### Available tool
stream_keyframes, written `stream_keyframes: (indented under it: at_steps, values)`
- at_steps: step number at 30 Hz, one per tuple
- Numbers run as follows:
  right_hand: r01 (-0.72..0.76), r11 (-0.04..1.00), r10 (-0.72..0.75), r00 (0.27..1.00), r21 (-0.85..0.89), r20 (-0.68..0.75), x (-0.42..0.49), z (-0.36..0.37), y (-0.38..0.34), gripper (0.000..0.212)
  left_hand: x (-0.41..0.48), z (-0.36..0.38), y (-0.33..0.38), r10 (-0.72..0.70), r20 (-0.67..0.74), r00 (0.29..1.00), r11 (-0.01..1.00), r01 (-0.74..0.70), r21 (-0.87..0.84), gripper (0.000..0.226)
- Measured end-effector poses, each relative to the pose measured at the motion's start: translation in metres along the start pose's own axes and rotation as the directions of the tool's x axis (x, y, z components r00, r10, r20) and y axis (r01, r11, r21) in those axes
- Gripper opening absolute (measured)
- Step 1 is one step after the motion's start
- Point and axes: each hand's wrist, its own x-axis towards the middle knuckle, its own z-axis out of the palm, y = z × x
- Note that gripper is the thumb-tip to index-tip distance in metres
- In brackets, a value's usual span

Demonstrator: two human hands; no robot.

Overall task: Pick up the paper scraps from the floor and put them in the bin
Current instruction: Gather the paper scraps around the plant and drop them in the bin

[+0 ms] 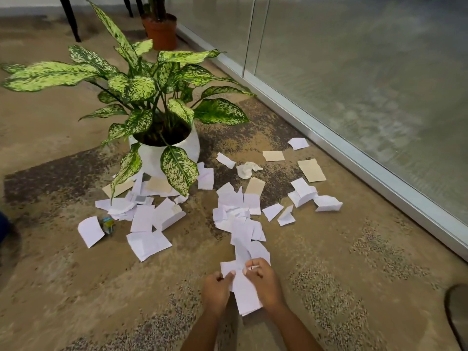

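The floor is a mottled carpet (76,287), tan with dark speckled patches, running up to a glass wall (354,72) set on a metal rail (329,138) at the right. Strewn over it lie paper scraps (238,216), white with a few tan, around a leafy plant (131,87) in a white pot (152,155). A terracotta pot (162,31) stands farther back. Close by, the left hand (215,291) and right hand (263,282) each have a closed grip on a bundle of white scraps (247,295), held between them low over the carpet.

The left forearm (202,333) and right forearm (293,330) are bare, as are the left grip (216,291) and right grip (263,282).
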Motion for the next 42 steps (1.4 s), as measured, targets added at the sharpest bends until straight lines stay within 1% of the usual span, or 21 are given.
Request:
stream_keyframes:
  at_steps: [3,5,8,10,11,12,14,15,17,18,19,21,22,24,26,29,33,35,37,40,42]
  values:
    - [0.036,0.999,-0.038,0.995,0.025,0.092,0.004,-0.011,-0.009,0.022,0.008,-0.014,0.002,-0.009,-0.049,0.999,0.995,0.004,-0.096,0.023]
    - [0.040,0.997,-0.044,0.997,0.064,0.070,0.008,-0.020,-0.012,0.020,0.017,-0.024,0.004,-0.016,-0.099,0.995,0.989,0.001,-0.150,0.033]
    - [0.009,0.993,0.005,0.993,0.118,-0.118,0.021,-0.029,-0.011,0.008,0.025,-0.033,0.012,-0.021,-0.135,0.991,0.960,-0.017,-0.280,0.037]
    - [-0.036,0.998,0.046,0.967,0.045,-0.250,0.034,-0.029,-0.006,0.017,0.027,-0.031,0.021,-0.038,-0.097,0.995,0.936,0.001,-0.351,0.037]
    - [-0.068,0.998,0.063,0.957,-0.009,-0.283,0.038,-0.029,-0.004,0.021,0.029,-0.028,0.023,-0.021,-0.064,0.998,0.937,-0.002,-0.349,0.036]
    - [-0.106,0.992,0.083,0.953,-0.067,-0.291,0.042,-0.027,-0.003,0.025,0.030,-0.025,0.025,0.015,-0.035,0.999,0.954,-0.025,-0.298,0.035]
    - [-0.194,0.961,0.136,0.951,-0.194,-0.278,0.046,-0.022,-0.001,0.042,0.032,-0.014,0.026,0.119,0.005,0.993,0.991,-0.118,-0.055,0.032]
    - [-0.241,0.934,0.163,0.945,-0.265,-0.284,0.046,-0.018,-0.001,0.053,0.032,-0.008,0.026,0.169,0.024,0.985,0.981,-0.170,0.089,0.031]
    - [-0.313,0.866,0.196,0.930,-0.390,-0.312,0.044,-0.008,-0.001,0.073,0.033,0.003,0.026,0.246,0.076,0.966,0.910,-0.258,0.323,0.027]
    - [-0.333,0.840,0.201,0.925,-0.429,-0.324,0.042,-0.003,-0.003,0.076,0.033,0.008,0.027,0.266,0.092,0.960,0.881,-0.280,0.382,0.023]
    - [-0.347,0.820,0.204,0.920,-0.455,-0.335,0.041,0.002,-0.003,0.077,0.031,0.011,0.029,0.266,0.097,0.959,0.871,-0.282,0.401,0.017]
    - [-0.347,0.805,0.189,0.919,-0.481,-0.346,0.041,0.007,-0.004,0.071,0.033,0.016,0.031,0.251,0.101,0.963,0.882,-0.271,0.385,0.012]
    - [-0.324,0.822,0.173,0.926,-0.469,-0.337,0.041,0.007,-0.004,0.065,0.034,0.018,0.030,0.248,0.108,0.963,0.891,-0.271,0.365,0.012]
    - [-0.247,0.895,0.142,0.947,-0.372,-0.289,0.042,0.008,-0.004,0.054,0.034,0.019,0.030,0.230,0.124,0.965,0.920,-0.257,0.294,0.009]
    - [-0.179,0.951,0.118,0.964,-0.251,-0.238,0.041,0.008,-0.006,0.051,0.033,0.014,0.029,0.231,0.102,0.968,0.932,-0.250,0.264,0.005]
    - [-0.123,0.986,0.097,0.972,-0.111,-0.213,0.042,0.006,-0.012,0.051,0.034,-0.002,0.027,0.232,0.018,0.973,0.946,-0.230,0.227,0.040]
    - [-0.043,0.999,0.034,0.965,-0.028,-0.258,0.057,-0.008,-0.025,0.048,0.042,-0.027,0.029,0.225,-0.112,0.968,0.968,-0.208,0.143,0.055]
    - [-0.008,1.000,0.001,0.971,-0.027,-0.238,0.069,-0.014,-0.032,0.053,0.046,-0.038,0.030,0.180,-0.156,0.971,0.979,-0.163,0.119,0.064]
    - [-0.002,0.995,-0.016,0.981,-0.095,-0.194,0.080,-0.019,-0.039,0.063,0.050,-0.046,0.027,0.145,-0.165,0.976,0.989,-0.141,0.039,0.070]
    - [-0.001,0.962,-0.024,0.996,-0.273,-0.088,0.090,-0.021,-0.046,0.075,0.050,-0.052,0.023,0.112,-0.161,0.981,0.991,-0.122,-0.054,0.062]
    - [-0.007,0.944,-0.008,0.999,-0.331,-0.044,0.092,-0.020,-0.047,0.081,0.049,-0.055,0.021,0.094,-0.156,0.983,0.990,-0.109,-0.087,0.055]
